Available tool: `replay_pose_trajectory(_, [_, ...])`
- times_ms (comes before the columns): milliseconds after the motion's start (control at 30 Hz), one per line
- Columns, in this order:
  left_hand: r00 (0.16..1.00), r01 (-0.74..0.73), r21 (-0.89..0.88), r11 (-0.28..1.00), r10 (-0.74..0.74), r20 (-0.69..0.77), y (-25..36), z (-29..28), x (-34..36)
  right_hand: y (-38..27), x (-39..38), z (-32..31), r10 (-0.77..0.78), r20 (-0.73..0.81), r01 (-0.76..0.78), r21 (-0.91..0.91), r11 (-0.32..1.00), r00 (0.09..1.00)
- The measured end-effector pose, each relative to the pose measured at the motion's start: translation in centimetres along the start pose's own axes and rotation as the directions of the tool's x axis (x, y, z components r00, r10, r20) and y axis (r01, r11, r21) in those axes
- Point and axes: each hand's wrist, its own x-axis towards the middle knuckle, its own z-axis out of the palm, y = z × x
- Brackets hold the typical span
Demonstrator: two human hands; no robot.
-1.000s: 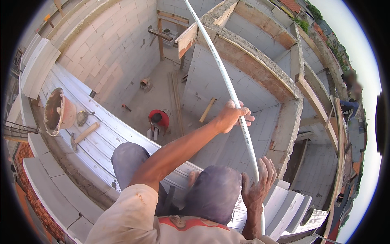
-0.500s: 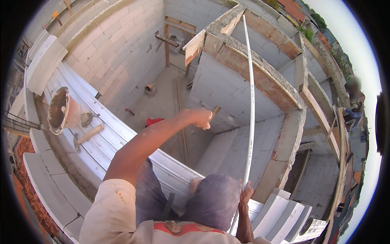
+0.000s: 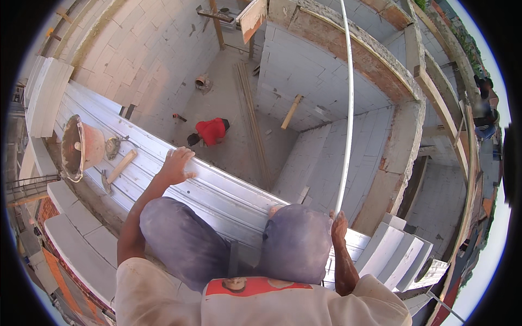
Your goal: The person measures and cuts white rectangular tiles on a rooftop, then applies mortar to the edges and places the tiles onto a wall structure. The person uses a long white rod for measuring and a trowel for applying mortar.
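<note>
My left hand (image 3: pixel 176 165) rests open, fingers spread, on the far edge of the ribbed metal sheet (image 3: pixel 217 193), just beyond my left knee. My right hand (image 3: pixel 338 227), beside my right knee, grips a long white pipe (image 3: pixel 346 114), which extends upward across the concrete beam and out of the top of the picture; its lower part is hidden by my hand and body. To my left on the sheet are a dirty pink bucket (image 3: pixel 92 141), a small metal tool (image 3: pixel 113 146) and a wooden-handled hammer (image 3: pixel 120 168).
Below, a person in red (image 3: pixel 211 130) bends on the floor near long planks (image 3: pixel 250 119). Concrete beams (image 3: pixel 359 51) frame block-walled rooms. Light blocks (image 3: pixel 389 261) lie at my right, more (image 3: pixel 73 239) at my left. People (image 3: pixel 484 122) are at the far right on the structure.
My left hand has left the pipe and moved down-left to the sheet. The pipe has swung from slanted to nearly upright in the picture, still in my right hand, which shifted slightly.
</note>
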Motion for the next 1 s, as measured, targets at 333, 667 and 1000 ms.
replay_pose_trajectory(333, [0.994, -0.096, 0.167, 0.981, 0.103, -0.032, 0.0, -1.0, 3.3, 2.2, -3.2, -0.1, 0.167, 0.120, -0.169, 0.008, 0.986, 0.979])
replay_pose_trajectory(667, [0.922, -0.103, 0.383, 0.918, -0.057, 0.384, 3.4, 1.7, 6.6, -0.5, -7.1, -2.6, 0.331, -0.102, -0.309, 0.185, 0.933, 0.938])
replay_pose_trajectory(1000, [0.714, -0.441, 0.082, 0.894, 0.293, 0.635, 0.9, 6.3, 9.8, 0.7, -31.9, -15.1, 0.670, -0.285, -0.581, 0.341, 0.739, 0.685])
